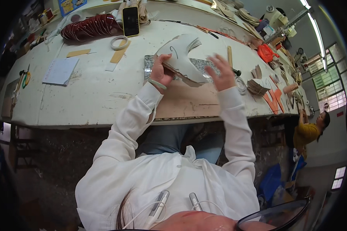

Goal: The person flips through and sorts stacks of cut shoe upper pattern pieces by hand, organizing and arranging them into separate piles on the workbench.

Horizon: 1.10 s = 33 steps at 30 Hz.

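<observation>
My left hand (162,72), with a pale bangle at its wrist, grips a stack of curved white cut pieces (181,57) by its near left edge. The top piece bears a drawn curved mark, and layers fan apart at the stack's far right end. I cannot tell their material. Raised just right of the stack, my right hand (222,73) has its fingers apart and somewhat blurred, with nothing visible in it. Beneath the stack lies a speckled stone slab (148,63), partly hidden. Nearer to me is a pinkish-brown board (189,102).
Left on the white table are a tape roll (119,42), paper (60,71), scissors (26,79) and a phone (130,21) beside a dark red wrapped bundle (89,27). On the right are a hammer-like tool (230,57), another stack (257,87) and orange pieces (273,101). A person (308,129) is further right.
</observation>
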{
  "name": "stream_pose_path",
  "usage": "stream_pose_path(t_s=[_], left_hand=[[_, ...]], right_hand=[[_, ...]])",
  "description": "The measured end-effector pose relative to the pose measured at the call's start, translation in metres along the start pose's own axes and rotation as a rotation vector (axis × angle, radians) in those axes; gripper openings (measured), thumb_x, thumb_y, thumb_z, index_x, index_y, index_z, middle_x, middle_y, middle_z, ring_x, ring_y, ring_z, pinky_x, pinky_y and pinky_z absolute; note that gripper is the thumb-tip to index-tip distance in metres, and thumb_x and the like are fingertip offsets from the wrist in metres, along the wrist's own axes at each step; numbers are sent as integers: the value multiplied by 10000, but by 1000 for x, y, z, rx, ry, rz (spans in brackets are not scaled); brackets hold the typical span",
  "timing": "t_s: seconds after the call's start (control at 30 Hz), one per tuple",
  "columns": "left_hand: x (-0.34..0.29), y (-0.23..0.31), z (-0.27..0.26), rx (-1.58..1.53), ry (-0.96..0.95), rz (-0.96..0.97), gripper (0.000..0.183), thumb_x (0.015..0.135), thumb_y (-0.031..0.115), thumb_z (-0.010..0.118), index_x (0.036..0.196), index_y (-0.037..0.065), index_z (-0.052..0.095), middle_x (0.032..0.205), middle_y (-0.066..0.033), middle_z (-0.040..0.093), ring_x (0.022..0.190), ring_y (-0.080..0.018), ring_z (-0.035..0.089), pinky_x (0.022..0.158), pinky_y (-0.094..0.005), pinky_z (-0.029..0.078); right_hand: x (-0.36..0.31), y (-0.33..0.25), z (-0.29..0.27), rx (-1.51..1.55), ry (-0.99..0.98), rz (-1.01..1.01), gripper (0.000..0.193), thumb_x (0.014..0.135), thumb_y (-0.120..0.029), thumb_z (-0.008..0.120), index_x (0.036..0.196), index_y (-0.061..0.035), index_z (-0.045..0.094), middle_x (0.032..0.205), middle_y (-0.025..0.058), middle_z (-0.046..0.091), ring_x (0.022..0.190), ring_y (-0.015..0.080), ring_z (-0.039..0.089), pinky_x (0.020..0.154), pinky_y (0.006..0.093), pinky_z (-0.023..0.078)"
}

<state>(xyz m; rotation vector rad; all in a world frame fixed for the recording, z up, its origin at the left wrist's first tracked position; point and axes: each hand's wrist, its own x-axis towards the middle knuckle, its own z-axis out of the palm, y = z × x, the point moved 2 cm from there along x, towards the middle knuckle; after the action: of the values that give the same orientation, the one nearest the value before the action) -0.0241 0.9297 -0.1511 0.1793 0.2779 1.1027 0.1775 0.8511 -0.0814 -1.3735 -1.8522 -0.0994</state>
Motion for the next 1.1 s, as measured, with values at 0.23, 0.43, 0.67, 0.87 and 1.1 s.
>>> stream_pose_path(t_s=[0.23,0.43,0.67,0.87,1.1], left_hand=[[-20,-3,24,77,-360,-59,434,814,194,581,1202,12,514,1127,-139,594,953,-233,569,837,-331,446],[-23,-4,24,149,-364,-50,368,872,219,555,1170,4,532,1049,-115,638,872,-213,623,753,-291,482],[-14,2,8,329,-245,-68,395,856,216,613,1165,-19,543,1047,-118,639,870,-195,628,741,-274,499],[-16,3,13,440,-75,79,342,842,141,646,1127,-32,569,1037,-118,643,891,-193,634,749,-269,506],[-15,-2,18,290,-58,97,305,840,85,639,1116,-30,575,1031,-117,646,889,-189,634,740,-261,506]], right_hand=[[-5,-63,54,-16,63,16,484,756,-299,731,1150,-34,636,1182,216,599,1046,328,597,862,357,490],[3,-60,43,82,95,-32,441,769,-256,712,1117,4,634,1060,203,654,878,298,646,760,326,518],[1,-45,30,79,-41,17,391,761,-169,719,1094,16,633,1012,175,676,771,258,664,674,274,524],[7,-31,37,333,-171,85,395,749,-108,730,1108,19,625,1017,155,678,750,226,648,659,268,511],[7,-25,55,257,-75,-27,427,777,-65,700,1182,25,596,1028,132,682,762,177,629,675,247,513]])
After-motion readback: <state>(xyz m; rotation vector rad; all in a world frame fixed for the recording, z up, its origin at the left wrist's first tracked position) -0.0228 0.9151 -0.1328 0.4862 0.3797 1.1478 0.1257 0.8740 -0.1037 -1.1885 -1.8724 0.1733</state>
